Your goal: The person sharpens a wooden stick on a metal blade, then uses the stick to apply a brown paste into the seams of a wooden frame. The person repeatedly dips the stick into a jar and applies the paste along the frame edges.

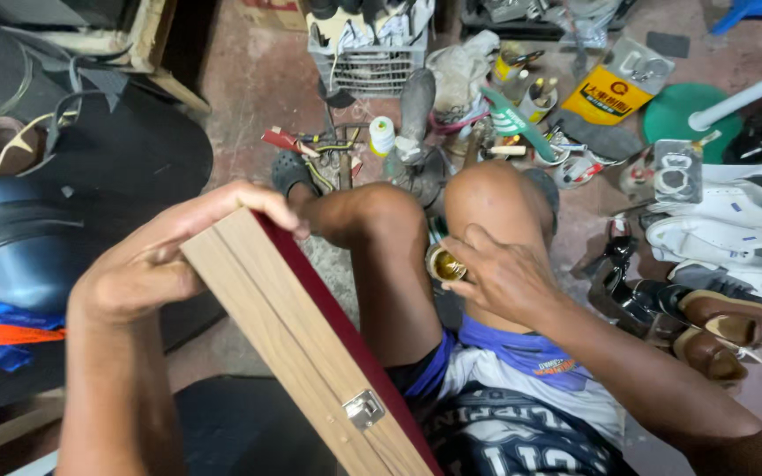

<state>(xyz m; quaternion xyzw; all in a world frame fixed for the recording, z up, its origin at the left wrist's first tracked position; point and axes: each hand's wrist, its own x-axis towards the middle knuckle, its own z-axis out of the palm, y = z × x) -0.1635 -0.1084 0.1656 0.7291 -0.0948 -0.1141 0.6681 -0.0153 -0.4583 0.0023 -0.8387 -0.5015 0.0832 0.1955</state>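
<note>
My left hand grips the far end of a long wooden box with light wood-grain sides, a dark red face and a small metal clasp. The box runs slanted from the hand down toward my lap. My right hand rests between my bare knees with its fingers on a small round golden tin, whose open top shows. My knees and blue shorts fill the middle of the view.
A white wire basket with bottles stands at the back. Shoes lie at the right: white sneakers and brown and black leather shoes. Tools, thread, cups and a yellow packet litter the floor ahead. Dark round objects sit left.
</note>
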